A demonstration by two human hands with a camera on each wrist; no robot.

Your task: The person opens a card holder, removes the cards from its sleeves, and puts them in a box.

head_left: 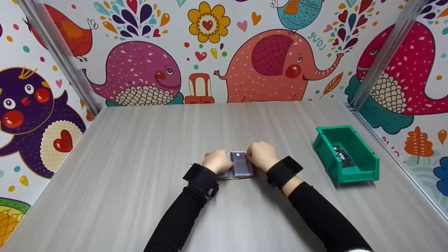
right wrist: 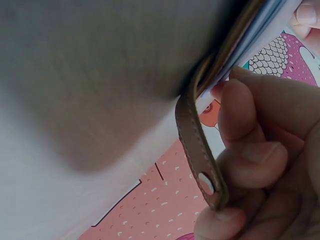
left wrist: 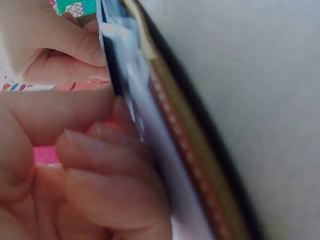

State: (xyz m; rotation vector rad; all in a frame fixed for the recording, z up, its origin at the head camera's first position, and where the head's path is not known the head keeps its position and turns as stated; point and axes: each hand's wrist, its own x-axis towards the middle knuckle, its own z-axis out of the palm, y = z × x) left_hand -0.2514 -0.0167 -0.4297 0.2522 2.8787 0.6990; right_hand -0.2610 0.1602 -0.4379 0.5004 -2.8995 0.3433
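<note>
A card holder [head_left: 229, 177] lies unfolded on the table, its clear plastic sleeves showing; a dark grey card [head_left: 240, 166] lies on its right half. My left hand [head_left: 217, 161] is at the holder's left side, fingers curled and fingertips against the sleeves [left wrist: 131, 75]. On the opposite side my right hand [head_left: 263, 156] pinches the edge of the sleeves between thumb and index finger. The holder's brown strap [right wrist: 192, 135], with a metal snap, sticks out beside the right fingers [right wrist: 250, 165]. Brown stitched edging [left wrist: 177, 130] shows in the left wrist view. Both hands partly cover the holder.
To the right stands a green plastic bin [head_left: 360, 176], with a black card marked "vip" [head_left: 343, 156] inside. Walls with cartoon animals [head_left: 266, 70] border the wood-grain table [head_left: 140, 147] at the back and both sides.
</note>
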